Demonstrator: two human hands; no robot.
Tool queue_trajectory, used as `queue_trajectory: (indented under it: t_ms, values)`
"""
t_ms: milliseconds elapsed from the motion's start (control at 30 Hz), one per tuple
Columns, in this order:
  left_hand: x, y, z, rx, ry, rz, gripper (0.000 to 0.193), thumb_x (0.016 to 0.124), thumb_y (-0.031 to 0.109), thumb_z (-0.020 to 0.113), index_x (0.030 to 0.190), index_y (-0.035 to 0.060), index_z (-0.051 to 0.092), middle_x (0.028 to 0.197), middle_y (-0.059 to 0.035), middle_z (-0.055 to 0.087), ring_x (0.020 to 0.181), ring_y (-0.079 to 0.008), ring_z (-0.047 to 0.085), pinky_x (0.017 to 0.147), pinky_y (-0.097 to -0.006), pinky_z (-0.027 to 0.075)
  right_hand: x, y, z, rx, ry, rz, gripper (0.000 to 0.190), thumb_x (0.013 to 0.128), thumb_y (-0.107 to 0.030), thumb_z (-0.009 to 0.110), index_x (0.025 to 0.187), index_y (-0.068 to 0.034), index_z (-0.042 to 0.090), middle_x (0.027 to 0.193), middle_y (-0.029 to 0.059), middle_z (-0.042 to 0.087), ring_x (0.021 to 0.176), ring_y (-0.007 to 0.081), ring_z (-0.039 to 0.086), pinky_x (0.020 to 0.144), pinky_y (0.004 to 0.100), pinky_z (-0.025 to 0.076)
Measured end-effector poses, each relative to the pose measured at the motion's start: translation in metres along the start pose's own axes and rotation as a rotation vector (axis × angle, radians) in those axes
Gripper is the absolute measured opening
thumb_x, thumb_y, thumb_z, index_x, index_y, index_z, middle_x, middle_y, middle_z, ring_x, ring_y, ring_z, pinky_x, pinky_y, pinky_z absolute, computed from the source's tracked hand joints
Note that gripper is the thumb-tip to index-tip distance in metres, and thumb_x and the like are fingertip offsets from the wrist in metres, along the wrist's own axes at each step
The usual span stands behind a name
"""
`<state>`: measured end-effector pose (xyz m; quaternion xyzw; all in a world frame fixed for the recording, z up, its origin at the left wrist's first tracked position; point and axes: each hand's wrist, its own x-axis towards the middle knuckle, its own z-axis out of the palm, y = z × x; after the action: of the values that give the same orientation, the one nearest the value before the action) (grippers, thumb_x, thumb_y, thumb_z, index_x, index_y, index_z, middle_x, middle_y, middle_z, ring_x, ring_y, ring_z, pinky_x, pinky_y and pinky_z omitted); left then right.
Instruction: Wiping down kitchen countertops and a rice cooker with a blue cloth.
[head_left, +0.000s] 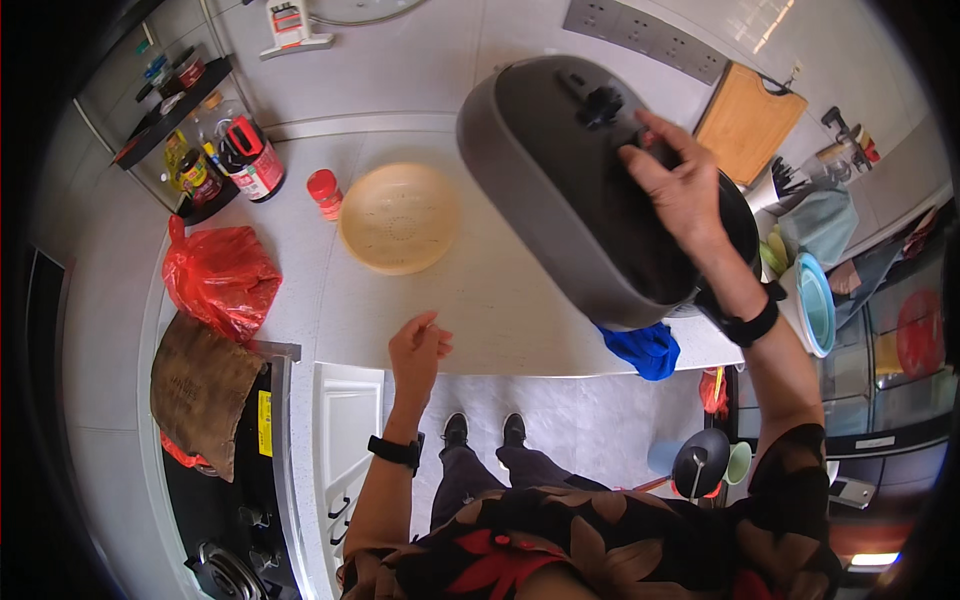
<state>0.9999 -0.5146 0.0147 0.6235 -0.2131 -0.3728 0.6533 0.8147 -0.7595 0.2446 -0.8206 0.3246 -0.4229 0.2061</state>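
My right hand (682, 180) grips the top of a large, deep, dark grey oval lid (555, 187), pinching a part near its black knob. The lid is tilted over the right part of the counter, and its underside is hidden. Behind my wrist shows part of a black rounded vessel (741, 221). My left hand (416, 349) holds nothing; its fingers are loosely bent and apart above the counter's front edge. Beyond it lies a pale yellow plastic basin (397, 217) with small holes in its bottom. A red-capped jar (325, 193) stands at the basin's left.
A red plastic bag (225, 277) and brown cardboard (202, 382) lie left, by the gas stove (225, 517). Sauce bottles (251, 161) stand in the corner. Under the lid's near end hangs a blue cloth (645, 351). Rightward are a wooden cutting board (750, 120) and blue-rimmed basins (814, 304).
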Motion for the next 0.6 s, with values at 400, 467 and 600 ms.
queue_trajectory:
  t_ms: [400, 467, 600]
  values:
    - [-0.021, -0.006, -0.063, 0.000, 0.071, -0.063, 0.027, 0.090, 0.008, 0.053, 0.112, -0.0052, 0.058, 0.081, -0.0115, 0.067, 0.064, -0.0153, 0.063, 0.060, -0.0255, 0.052, -0.023, 0.018, 0.161, -0.054, -0.026, -0.026, 0.048, 0.069, -0.024, 0.072, 0.108, 0.003, 0.064, 0.094, 0.0180, 0.062, 0.091, 0.0331, 0.059, 0.083, 0.0395, 0.047]
    - [-0.022, -0.012, -0.076, -0.061, 0.080, 0.001, 0.027, 0.090, 0.008, 0.054, 0.113, -0.0043, 0.058, 0.080, -0.0112, 0.067, 0.064, -0.0150, 0.063, 0.059, -0.0254, 0.052, -0.023, 0.014, 0.168, -0.040, -0.037, -0.021, 0.048, 0.069, -0.024, 0.072, 0.108, 0.002, 0.064, 0.095, 0.0176, 0.062, 0.093, 0.0331, 0.059, 0.084, 0.0394, 0.047]
    - [-0.023, -0.011, -0.090, -0.044, 0.111, -0.052, 0.024, 0.090, 0.007, 0.052, 0.111, -0.0029, 0.060, 0.080, -0.0099, 0.067, 0.063, -0.0131, 0.062, 0.058, -0.0247, 0.051, -0.019, 0.005, 0.154, -0.047, -0.041, 0.002, 0.046, 0.070, -0.023, 0.072, 0.109, 0.000, 0.064, 0.093, 0.0150, 0.062, 0.092, 0.0324, 0.059, 0.083, 0.0391, 0.047]
